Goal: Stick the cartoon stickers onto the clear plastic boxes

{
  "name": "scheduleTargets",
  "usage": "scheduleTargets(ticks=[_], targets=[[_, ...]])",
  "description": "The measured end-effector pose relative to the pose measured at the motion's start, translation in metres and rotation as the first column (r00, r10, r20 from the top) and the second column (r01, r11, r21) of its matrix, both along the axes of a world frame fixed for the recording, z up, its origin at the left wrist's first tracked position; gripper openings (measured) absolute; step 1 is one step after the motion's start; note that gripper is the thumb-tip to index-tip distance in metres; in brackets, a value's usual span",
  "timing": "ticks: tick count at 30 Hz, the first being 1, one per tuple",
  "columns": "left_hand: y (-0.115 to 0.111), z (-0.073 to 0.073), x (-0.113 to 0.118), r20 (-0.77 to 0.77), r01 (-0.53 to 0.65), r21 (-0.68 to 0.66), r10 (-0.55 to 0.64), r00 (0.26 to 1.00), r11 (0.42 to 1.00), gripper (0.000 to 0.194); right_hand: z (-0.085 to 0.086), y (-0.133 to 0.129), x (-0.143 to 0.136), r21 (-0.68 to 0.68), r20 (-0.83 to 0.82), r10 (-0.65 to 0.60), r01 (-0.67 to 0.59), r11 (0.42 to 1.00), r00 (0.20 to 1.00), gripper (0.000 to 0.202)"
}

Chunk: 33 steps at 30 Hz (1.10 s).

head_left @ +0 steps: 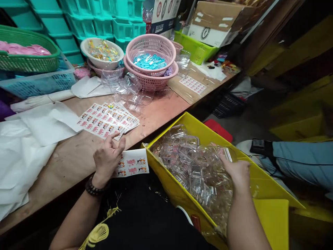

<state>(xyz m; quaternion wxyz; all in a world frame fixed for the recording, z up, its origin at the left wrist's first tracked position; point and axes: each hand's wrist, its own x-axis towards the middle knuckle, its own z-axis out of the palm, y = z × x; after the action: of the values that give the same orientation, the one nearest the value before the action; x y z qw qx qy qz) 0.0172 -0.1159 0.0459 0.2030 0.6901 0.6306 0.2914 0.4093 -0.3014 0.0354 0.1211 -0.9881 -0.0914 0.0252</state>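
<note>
The left hand [108, 159] is at the front edge of the counter [156, 118], its curled lower fingers clamped on a cat-sticker sheet [134, 162] that juts out toward the yellow bin [177, 194]. Its thumb and index finger stand apart, the index finger by the near edge of the overlapping sticker sheets [104, 121] lying on the counter. The right hand [238, 172] reaches into the bin among clear plastic boxes [196, 177]; its fingertips are partly hidden, so I cannot tell whether they are closed on one. More clear packaging [137, 99] lies before two stacked pink baskets [151, 40], the upper holding blue pieces [149, 61]. White paper [28, 149] covers the counter's left end; a white bowl [102, 63] stands farther back.
</note>
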Motion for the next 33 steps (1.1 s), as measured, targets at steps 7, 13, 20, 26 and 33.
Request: scheduleTargets(ticks=[7,13,20,26,33], targets=[[-0.009,0.011,0.031,-0.132,0.106,0.025,-0.102,0.986,0.994,0.043,0.028,0.062,-0.104,0.360,0.175,0.675,-0.685,0.634,0.717,0.068],[-0.007,0.013,0.005,0.285,0.241,-0.108,-0.202,0.937,0.965,0.054,0.034,0.139,-0.206,0.589,-0.155,0.987,-0.806,0.057,-0.044,0.014],[-0.002,-0.008,-0.034,0.815,0.460,-0.443,0.132,0.565,0.770,0.060,0.026,0.161,-0.201,0.630,-0.306,0.943,-0.771,0.098,-0.129,0.017],[-0.008,-0.016,-0.020,0.824,0.432,-0.342,0.045,0.565,0.834,0.043,0.026,0.158,-0.219,0.638,0.003,0.996,-0.767,-0.067,-0.084,0.014],[-0.008,-0.025,-0.016,0.805,0.302,-0.402,0.177,0.566,0.865,0.054,0.000,0.151,-0.227,0.383,0.558,0.829,-0.894,-0.234,0.022,0.015]])
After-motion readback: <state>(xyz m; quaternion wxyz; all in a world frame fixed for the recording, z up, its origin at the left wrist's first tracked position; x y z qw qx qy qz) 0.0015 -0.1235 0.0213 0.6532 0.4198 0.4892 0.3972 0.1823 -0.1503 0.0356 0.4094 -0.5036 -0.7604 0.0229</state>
